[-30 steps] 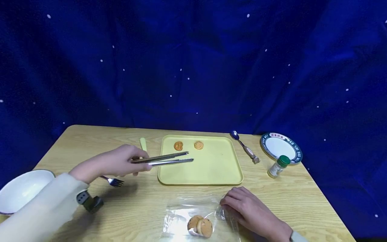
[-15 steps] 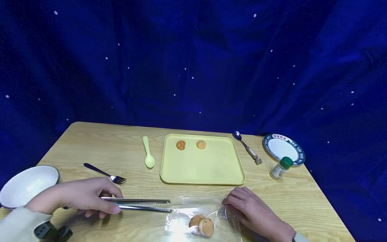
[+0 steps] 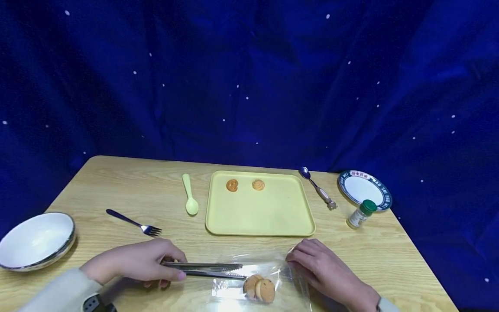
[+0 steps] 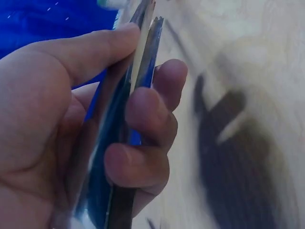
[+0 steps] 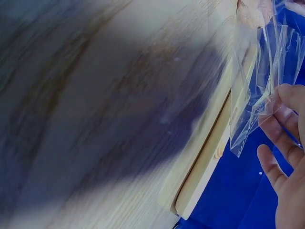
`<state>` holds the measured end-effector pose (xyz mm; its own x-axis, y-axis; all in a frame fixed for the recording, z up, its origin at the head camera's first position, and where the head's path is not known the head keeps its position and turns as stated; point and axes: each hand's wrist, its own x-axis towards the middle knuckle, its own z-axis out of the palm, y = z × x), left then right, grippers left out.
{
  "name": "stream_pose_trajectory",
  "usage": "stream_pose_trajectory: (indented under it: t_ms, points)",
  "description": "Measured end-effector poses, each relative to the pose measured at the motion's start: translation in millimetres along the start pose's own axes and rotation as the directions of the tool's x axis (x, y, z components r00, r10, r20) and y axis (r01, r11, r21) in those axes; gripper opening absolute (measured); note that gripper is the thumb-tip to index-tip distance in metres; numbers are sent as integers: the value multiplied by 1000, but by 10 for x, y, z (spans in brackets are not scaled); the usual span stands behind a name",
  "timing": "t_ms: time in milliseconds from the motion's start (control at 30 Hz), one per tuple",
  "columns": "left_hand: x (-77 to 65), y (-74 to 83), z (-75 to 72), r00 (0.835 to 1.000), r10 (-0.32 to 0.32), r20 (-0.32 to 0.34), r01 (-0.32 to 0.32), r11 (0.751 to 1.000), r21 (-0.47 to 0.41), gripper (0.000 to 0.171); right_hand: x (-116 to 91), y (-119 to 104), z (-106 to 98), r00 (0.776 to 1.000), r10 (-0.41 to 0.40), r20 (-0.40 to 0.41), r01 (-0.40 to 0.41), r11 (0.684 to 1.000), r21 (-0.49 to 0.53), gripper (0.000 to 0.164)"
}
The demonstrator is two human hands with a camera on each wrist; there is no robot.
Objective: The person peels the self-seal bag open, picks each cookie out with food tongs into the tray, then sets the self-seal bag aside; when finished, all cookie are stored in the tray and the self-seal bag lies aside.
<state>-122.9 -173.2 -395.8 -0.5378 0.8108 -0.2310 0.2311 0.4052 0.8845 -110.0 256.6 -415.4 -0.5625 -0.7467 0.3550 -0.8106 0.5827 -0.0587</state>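
Note:
My left hand point(image 3: 146, 263) grips a pair of metal tongs point(image 3: 210, 269), its fingers and thumb wrapped around the arms in the left wrist view. The tongs' serrated tips lie over the left part of a clear plastic bag point(image 3: 230, 286), close to the round cookies point(image 3: 265, 290) in it. Whether the tips touch a cookie I cannot tell. With thumb and fingers my right hand point(image 3: 325, 271) pinches the bag's edge, as the right wrist view confirms. Beyond the bag, a yellow tray point(image 3: 261, 216) bears a pretzel-shaped cookie point(image 3: 231, 185) and a swirled cookie point(image 3: 258, 185).
Left of the tray lie a pale green spoon point(image 3: 192, 206) and a fork point(image 3: 134, 223), with a white bowl point(image 3: 39, 240) at the far left. On the right are a metal spoon point(image 3: 319, 190), a green-capped jar point(image 3: 361, 214) and a plate point(image 3: 362, 190).
My left hand has brought the tongs from over the tray down to the front left, then rightward to the cookies at the bag. My right hand still pinches the bag.

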Motion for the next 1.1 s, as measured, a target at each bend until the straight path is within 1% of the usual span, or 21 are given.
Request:
stream_pose_trajectory:
  t_ms: [133,267,333,533,733,833,967,1100]
  points:
    - [88,16,65,1000,-21,18,21,1000,-1,32,9,0,6,1000,-4,-8,4,1000,0,10]
    - [149,29,107,999,-32,30,32,999,-5,31,20,-4,3,1000,9,-8,-9,1000,-4,16]
    - [166,37,120,998,-49,31,50,999,-7,29,23,-9,2,1000,18,-5,-18,1000,-8,19]
    - [160,52,116,994,-105,37,106,994,-19,29,40,-16,6,1000,28,-8,-29,1000,-10,20]
    - [135,25,87,992,-111,59,114,992,-62,29,47,-21,-1,999,33,-2,-33,999,-5,20]
    - [131,19,91,990,-121,66,126,990,-65,31,47,-21,-1,1000,24,-15,-24,1000,-2,21]
    - [130,27,94,989,-128,71,134,988,-76,31,36,-20,-1,999,46,0,-46,999,-19,20]
    - [126,18,84,990,-118,75,124,988,-91,30,29,-17,1,999,42,-11,-42,999,-18,22]
